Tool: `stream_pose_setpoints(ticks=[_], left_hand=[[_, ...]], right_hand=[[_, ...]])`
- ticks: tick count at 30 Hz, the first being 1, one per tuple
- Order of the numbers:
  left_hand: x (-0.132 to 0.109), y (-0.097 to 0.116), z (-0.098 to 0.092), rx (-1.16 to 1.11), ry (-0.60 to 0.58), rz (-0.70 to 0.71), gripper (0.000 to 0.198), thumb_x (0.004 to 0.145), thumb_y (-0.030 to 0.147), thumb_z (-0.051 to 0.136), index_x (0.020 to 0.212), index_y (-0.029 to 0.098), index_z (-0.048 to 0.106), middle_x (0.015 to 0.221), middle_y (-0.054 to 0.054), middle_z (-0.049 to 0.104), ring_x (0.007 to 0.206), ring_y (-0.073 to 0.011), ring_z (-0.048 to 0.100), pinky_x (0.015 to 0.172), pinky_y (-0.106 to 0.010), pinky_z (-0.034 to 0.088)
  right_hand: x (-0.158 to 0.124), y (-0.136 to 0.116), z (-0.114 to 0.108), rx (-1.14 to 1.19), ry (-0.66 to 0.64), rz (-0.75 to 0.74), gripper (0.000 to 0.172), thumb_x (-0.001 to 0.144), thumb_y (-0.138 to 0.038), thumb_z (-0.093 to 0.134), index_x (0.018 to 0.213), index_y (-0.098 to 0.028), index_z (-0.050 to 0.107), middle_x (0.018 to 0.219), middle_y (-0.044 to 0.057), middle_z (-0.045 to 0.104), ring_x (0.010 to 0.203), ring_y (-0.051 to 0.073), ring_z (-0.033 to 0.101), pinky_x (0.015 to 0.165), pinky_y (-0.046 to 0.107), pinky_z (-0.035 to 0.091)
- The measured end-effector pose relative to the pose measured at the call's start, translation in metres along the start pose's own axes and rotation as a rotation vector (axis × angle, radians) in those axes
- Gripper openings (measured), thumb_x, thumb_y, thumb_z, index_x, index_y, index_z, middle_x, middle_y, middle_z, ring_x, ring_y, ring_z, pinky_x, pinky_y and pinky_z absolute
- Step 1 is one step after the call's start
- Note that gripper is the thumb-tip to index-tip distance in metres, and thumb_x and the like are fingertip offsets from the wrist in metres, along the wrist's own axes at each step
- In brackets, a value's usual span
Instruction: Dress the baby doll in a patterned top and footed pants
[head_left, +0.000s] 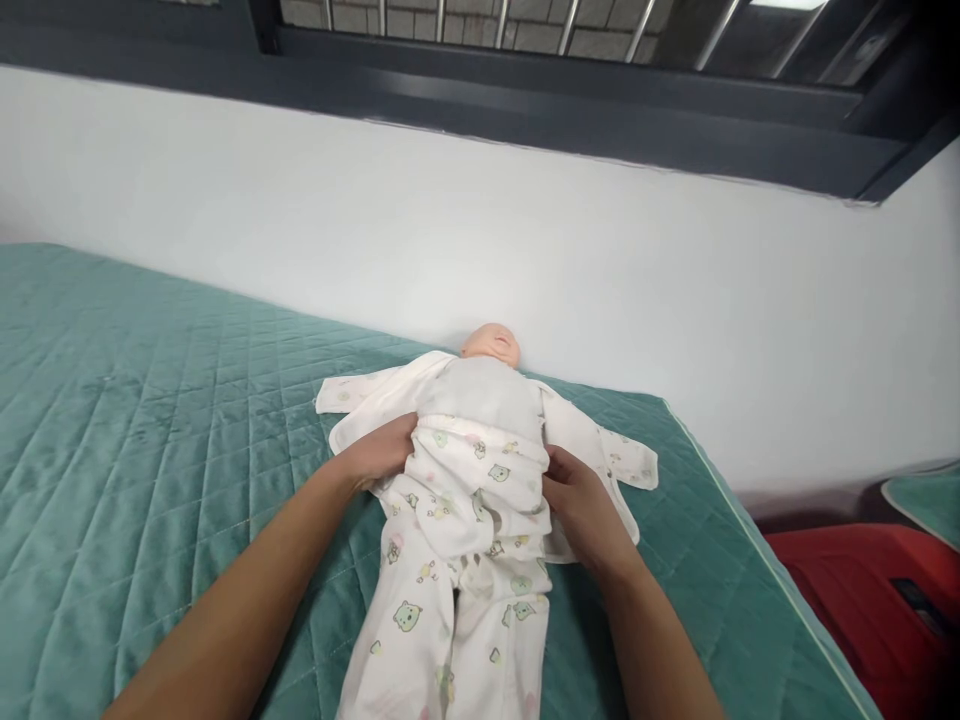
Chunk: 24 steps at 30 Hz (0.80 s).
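A baby doll point(491, 345) lies on its back, its head close to the wall. Printed white baby pants point(450, 520) cover its legs and reach up over the belly. Beneath the doll an open white baby jacket point(397, 398) is spread, sleeves stretched out to both sides, leaving a pale grey-white torso point(484, 390) bare. My left hand point(382, 450) grips the pants' waistband at the left side, fingertips hidden by cloth. At the opposite side my right hand point(581, 500) is closed on the waistband edge, its fingers bent and partly tucked behind the fabric.
The doll rests on a green quilted bed cover point(187, 420) with a pale-edged border at right. A white wall point(375, 230) rises right behind it, below a dark barred window frame point(480, 90). A red object point(855, 590) stands beside the bed at lower right.
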<state>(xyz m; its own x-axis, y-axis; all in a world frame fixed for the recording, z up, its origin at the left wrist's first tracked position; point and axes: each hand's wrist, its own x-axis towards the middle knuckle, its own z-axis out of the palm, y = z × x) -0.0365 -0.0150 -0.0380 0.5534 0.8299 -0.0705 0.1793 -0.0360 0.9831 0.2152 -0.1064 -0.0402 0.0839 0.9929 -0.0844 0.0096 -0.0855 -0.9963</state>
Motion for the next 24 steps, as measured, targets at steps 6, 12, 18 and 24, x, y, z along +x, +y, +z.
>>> stream_pose_setpoints(ticks=[6,12,18,24], left_hand=[[-0.001,0.01,0.003,-0.062,0.03,-0.128,0.04,0.067,0.022,0.063,0.106,0.016,0.068,0.104,-0.009,0.074,0.096,-0.0287,0.068,0.077,-0.034,0.056],[-0.001,0.02,0.008,-0.091,0.036,-0.128,0.023,0.064,0.018,0.056,0.083,0.015,0.07,0.079,-0.006,0.074,0.076,-0.0245,0.068,0.064,-0.031,0.054],[0.002,0.009,0.009,-0.117,0.026,-0.099,0.02,0.064,0.017,0.053,0.076,0.015,0.069,0.07,-0.005,0.071,0.069,-0.0225,0.065,0.067,-0.032,0.052],[0.008,0.0,-0.002,0.324,0.051,0.107,0.013,0.065,0.015,0.049,0.063,0.017,0.062,0.071,-0.005,0.07,0.078,-0.0254,0.063,0.073,-0.033,0.048]], right_hand=[[0.006,0.004,0.0,-0.101,0.049,-0.02,0.039,0.079,-0.023,0.061,0.117,-0.025,0.069,0.109,0.002,0.074,0.096,0.023,0.066,0.087,0.033,0.049],[0.01,0.006,-0.007,-0.21,0.092,-0.084,0.041,0.076,-0.021,0.055,0.113,-0.024,0.072,0.106,0.001,0.075,0.099,0.024,0.067,0.092,0.036,0.049],[0.011,0.005,-0.008,-0.231,0.076,-0.096,0.039,0.078,-0.024,0.055,0.112,-0.023,0.073,0.103,0.001,0.076,0.105,0.025,0.064,0.097,0.037,0.047],[0.013,0.015,-0.011,-0.308,0.103,-0.099,0.029,0.086,-0.033,0.052,0.106,-0.026,0.072,0.104,0.002,0.074,0.101,0.025,0.063,0.087,0.036,0.048]])
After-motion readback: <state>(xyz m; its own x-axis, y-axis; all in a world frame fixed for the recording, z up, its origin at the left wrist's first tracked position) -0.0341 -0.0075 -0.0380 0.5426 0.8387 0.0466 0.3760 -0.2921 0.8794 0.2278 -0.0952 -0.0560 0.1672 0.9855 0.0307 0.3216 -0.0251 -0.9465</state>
